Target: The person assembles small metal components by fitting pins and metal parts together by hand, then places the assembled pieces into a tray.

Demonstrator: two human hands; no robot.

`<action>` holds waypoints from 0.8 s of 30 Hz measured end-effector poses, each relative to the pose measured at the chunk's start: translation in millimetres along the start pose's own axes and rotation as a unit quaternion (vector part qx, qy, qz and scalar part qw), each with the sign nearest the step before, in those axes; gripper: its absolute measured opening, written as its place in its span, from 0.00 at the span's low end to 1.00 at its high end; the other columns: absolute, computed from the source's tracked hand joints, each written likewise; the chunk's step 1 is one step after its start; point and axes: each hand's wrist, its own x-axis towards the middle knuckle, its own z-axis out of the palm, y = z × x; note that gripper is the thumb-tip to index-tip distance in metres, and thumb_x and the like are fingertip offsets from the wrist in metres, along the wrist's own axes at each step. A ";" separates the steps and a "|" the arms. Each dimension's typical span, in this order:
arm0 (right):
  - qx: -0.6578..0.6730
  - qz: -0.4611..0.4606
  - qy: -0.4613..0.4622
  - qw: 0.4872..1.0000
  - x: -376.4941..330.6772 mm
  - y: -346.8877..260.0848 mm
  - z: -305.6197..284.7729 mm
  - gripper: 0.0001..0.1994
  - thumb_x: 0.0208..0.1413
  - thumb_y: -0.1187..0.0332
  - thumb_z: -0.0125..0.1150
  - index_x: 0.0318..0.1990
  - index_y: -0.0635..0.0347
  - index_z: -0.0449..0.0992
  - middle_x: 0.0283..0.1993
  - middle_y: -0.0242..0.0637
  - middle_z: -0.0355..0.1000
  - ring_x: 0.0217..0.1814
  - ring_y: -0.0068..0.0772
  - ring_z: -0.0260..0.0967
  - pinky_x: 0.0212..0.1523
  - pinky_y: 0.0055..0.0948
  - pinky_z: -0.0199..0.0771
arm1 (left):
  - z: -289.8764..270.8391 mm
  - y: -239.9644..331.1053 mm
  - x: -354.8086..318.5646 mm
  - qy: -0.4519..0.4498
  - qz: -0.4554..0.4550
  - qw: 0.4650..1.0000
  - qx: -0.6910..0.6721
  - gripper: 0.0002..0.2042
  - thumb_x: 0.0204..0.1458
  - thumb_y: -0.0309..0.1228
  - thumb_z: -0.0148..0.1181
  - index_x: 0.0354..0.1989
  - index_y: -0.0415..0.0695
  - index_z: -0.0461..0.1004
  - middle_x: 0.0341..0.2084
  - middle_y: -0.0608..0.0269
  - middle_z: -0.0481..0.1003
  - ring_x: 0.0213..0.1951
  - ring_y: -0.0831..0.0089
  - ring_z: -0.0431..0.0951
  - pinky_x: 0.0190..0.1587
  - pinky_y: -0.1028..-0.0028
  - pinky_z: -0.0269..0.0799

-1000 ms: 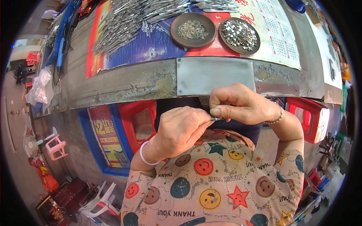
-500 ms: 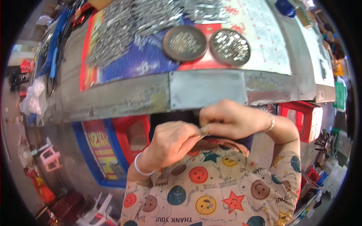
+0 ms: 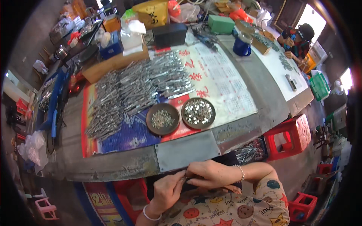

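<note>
A: Where are your hands, and what do they hold?
B: Your left hand (image 3: pixel 166 191) and right hand (image 3: pixel 207 175) meet just off the metal plate (image 3: pixel 186 151)'s near edge. Fingertips are pinched together on a small piece (image 3: pixel 186 177), mostly hidden.
A: What is done, and what is left?
B: Your piece appears unfinished, judging by the two-handed pinch. Beyond the plate, metal strips (image 3: pixel 139 84) lie massed; you cannot tell finished from unfinished. Nearer the plate, the pin bowl (image 3: pixel 163 132) and disc bowl (image 3: pixel 200 127) hold ample stock.

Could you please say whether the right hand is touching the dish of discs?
Apart: the head view shows the metal plate between the right hand and the dish.
</note>
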 end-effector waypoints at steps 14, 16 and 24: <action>0.038 0.088 0.202 0.975 -31.5 22.0 -18.4 0.06 0.57 0.72 0.58 0.39 0.66 0.74 0.32 0.35 0.72 0.31 0.22 0.69 0.32 0.24 0.70 | 13.3 15.8 5.4 -0.009 -0.086 0.980 -0.177 0.09 0.52 0.16 0.55 0.42 0.36 0.73 0.24 0.55 0.75 0.26 0.69 0.79 0.27 0.78 0.71; -0.009 0.089 0.241 0.966 -31.6 26.8 -28.9 0.06 0.56 0.73 0.58 0.38 0.66 0.73 0.32 0.35 0.71 0.31 0.22 0.69 0.30 0.22 0.68 | 13.7 15.8 3.9 -0.008 -0.093 0.975 -0.200 0.10 0.53 0.15 0.55 0.43 0.35 0.72 0.25 0.56 0.75 0.26 0.71 0.79 0.27 0.79 0.71; -0.194 0.059 0.293 0.934 -7.5 53.0 -67.2 0.06 0.53 0.74 0.57 0.37 0.65 0.71 0.32 0.45 0.69 0.33 0.49 0.69 0.33 0.34 0.69 | 22.1 10.4 -12.3 0.016 -0.085 0.968 -0.236 0.07 0.56 0.21 0.55 0.42 0.34 0.73 0.27 0.58 0.77 0.22 0.82 0.73 0.23 0.85 0.67</action>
